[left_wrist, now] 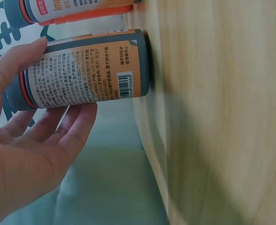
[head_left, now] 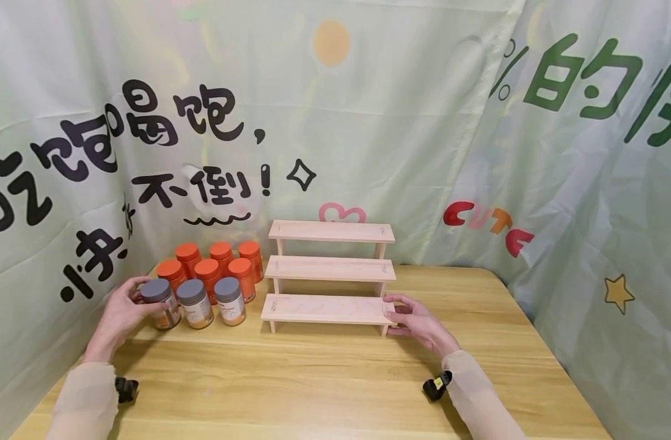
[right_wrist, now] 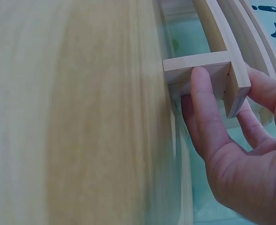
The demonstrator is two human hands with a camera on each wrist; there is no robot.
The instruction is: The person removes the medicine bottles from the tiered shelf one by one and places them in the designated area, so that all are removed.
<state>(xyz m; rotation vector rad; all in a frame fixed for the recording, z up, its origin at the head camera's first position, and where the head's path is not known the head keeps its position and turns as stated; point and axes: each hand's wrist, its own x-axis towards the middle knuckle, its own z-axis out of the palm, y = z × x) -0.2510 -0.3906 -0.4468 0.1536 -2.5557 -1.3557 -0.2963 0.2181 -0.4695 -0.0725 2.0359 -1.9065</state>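
My left hand (head_left: 124, 310) has its thumb and fingers round a grey-lidded jar (head_left: 161, 308), the leftmost of three in the front row. In the left wrist view that jar (left_wrist: 88, 70) shows a printed label with a barcode, and its base is at the table. My right hand (head_left: 418, 321) grips the right end of the lowest step of a three-tier wooden shelf (head_left: 330, 308). The right wrist view shows fingers (right_wrist: 204, 101) against the shelf's leg (right_wrist: 194, 64) and the thumb at the step's edge.
Two more grey-lidded jars, a middle one (head_left: 197, 305) and a right one (head_left: 231, 302), stand left of the shelf. Behind them are several orange jars (head_left: 208, 276). A printed cloth (head_left: 368, 122) hangs behind the wooden table (head_left: 291, 385).
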